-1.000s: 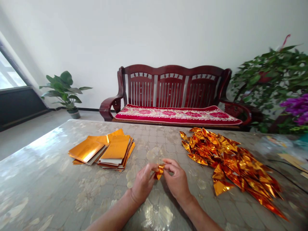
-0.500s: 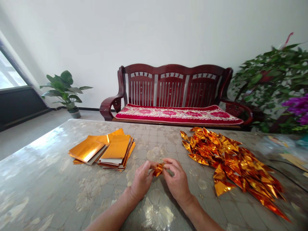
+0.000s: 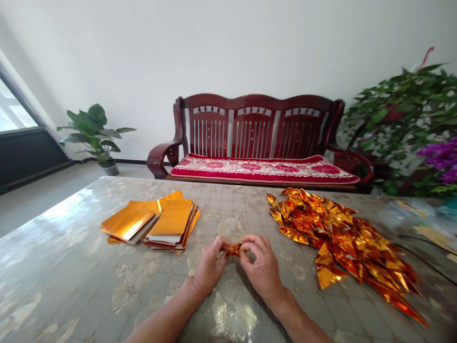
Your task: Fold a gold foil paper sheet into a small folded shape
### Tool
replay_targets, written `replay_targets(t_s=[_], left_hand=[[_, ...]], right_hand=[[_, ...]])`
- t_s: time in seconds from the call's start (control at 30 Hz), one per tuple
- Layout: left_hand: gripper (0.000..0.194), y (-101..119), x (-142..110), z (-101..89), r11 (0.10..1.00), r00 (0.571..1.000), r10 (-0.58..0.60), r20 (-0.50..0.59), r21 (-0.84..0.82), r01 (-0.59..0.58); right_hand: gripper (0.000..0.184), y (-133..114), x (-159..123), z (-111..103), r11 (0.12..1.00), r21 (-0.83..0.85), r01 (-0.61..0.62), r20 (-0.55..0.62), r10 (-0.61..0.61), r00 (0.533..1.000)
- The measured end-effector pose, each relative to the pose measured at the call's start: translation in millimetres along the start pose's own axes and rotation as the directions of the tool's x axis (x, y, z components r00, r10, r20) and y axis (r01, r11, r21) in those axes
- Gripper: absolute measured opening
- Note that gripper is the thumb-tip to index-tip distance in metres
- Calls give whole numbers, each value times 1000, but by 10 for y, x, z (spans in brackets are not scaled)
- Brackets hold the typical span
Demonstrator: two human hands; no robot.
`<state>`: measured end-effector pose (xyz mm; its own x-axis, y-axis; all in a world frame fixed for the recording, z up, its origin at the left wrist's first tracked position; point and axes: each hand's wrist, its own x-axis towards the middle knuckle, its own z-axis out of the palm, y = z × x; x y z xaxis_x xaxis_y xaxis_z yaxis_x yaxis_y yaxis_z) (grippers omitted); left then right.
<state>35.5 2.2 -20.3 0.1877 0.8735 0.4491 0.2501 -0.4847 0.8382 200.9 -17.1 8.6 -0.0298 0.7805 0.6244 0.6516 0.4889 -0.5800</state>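
Between my two hands is a small folded piece of gold foil paper [image 3: 233,249], held just above the table. My left hand [image 3: 211,264] pinches its left end between thumb and fingers. At its right end, the fingertips of my right hand [image 3: 262,264] are closed on it, hiding part of the foil. Left of my hands lie loose stacks of flat gold foil sheets [image 3: 171,219], some with pale undersides showing. To the right spreads a heap of folded, pointed gold foil pieces [image 3: 342,238].
The table [image 3: 93,286] has a shiny, flower-patterned cover. At its right side lie clear plastic bags [image 3: 410,212] and dark cords [image 3: 428,259]. Beyond it stands a wooden bench [image 3: 250,128] with a red cushion. Potted plants [image 3: 94,133] stand on both sides.
The foil piece between my fingers has turned and looks narrower. My right fingertips have curled further over its right end, while my left hand has barely moved.
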Motion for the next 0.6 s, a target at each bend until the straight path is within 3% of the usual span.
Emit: replay_targets(t_s=[0.1,0.2,0.3,0.4,0.5,0.6], left_hand=[[9,-25,27,25,981,993,-112,-20,-160,108],[16,-28,61,50,924,976,-214,-35,-332,190],[22,-15,100,48,891,964,-256,-66,-402,209],[25,8,141,18,872,959,-280,-53,-431,231],[28,36,173,-9,851,950,-312,-7,-448,276],[31,59,185,-2,833,942,-335,11,-464,301]], right_hand=[[11,9,4,-8,999,45,-7,-11,7,1000],[11,66,42,-68,988,155,-19,-33,24,999],[17,179,109,-176,965,258,-40,-29,49,998],[23,296,165,-281,968,248,46,64,-63,996],[34,356,182,-344,968,204,147,198,-188,962],[41,373,163,-360,963,175,204,256,-244,935]])
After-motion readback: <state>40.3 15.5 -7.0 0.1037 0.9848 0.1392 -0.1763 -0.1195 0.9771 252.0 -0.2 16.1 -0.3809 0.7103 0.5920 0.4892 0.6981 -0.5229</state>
